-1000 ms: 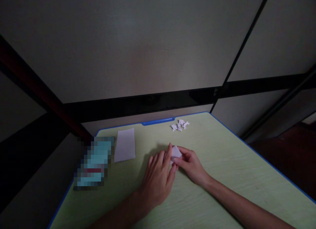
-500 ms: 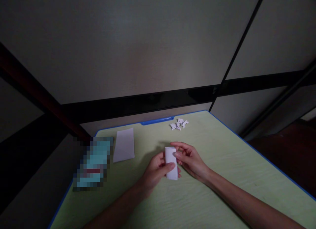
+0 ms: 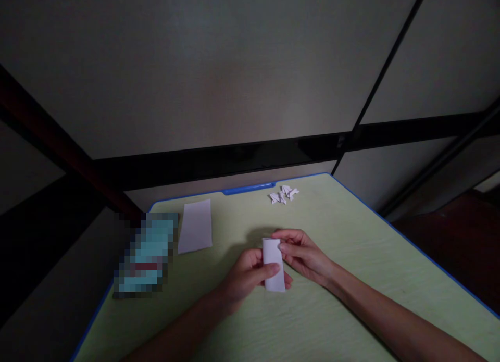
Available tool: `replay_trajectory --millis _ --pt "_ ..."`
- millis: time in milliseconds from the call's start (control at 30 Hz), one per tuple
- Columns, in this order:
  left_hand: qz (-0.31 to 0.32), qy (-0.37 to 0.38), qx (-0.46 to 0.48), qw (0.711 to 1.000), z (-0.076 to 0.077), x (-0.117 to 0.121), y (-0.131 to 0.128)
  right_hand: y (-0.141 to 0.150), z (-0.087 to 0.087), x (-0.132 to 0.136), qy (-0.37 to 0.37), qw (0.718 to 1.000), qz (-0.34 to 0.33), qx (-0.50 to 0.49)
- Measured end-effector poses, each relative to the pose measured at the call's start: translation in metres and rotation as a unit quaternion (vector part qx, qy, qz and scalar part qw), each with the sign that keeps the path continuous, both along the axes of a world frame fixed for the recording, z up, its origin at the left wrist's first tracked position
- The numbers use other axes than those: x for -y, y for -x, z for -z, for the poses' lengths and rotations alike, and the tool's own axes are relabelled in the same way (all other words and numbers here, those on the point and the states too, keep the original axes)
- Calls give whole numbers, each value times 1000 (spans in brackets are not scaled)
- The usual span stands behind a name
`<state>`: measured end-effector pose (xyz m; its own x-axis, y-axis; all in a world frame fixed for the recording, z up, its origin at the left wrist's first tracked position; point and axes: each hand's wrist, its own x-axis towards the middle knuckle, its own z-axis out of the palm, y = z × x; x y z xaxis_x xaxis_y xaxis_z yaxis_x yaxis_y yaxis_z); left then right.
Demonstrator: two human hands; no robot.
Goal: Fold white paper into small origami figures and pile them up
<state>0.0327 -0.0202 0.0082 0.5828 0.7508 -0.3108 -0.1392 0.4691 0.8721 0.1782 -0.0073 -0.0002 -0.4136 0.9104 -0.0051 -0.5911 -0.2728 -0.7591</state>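
Observation:
A narrow strip of folded white paper (image 3: 274, 284) stands nearly upright above the table, its long sides running away from me. My left hand (image 3: 250, 273) is closed around its lower half, thumb across the front and fingers behind. At the upper right edge, my right hand (image 3: 307, 252) pinches the paper between thumb and fingers. Part of the paper's back side is hidden by the hands.
The pale green table (image 3: 351, 232) has a blue rim and a blue groove (image 3: 249, 188) at its back edge. Several small folded paper pieces (image 3: 283, 195) lie behind my hands. White paper sheets (image 3: 196, 226) and a blurred-out turquoise item (image 3: 150, 252) lie at left.
Both hands and the folded paper have shifted slightly lower and to the right in view. The grip of each hand on the paper looks much the same.

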Motion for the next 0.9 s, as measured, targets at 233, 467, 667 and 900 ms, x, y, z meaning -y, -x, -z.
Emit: replay_trajectory --millis 233,467,667,900 --pt "-1 8 6 1000 -1 0 -1 1 2 0 3 1000 8 -9" --pt "7 7 6 1000 -1 -1 0 1 3 -2 -5 1000 16 -12" --pt "-2 8 5 1000 -1 0 -1 2 0 -2 -1 1000 21 -6" --pt "-3 0 3 1000 -2 0 -2 3 0 0 -14 1000 17 -10"
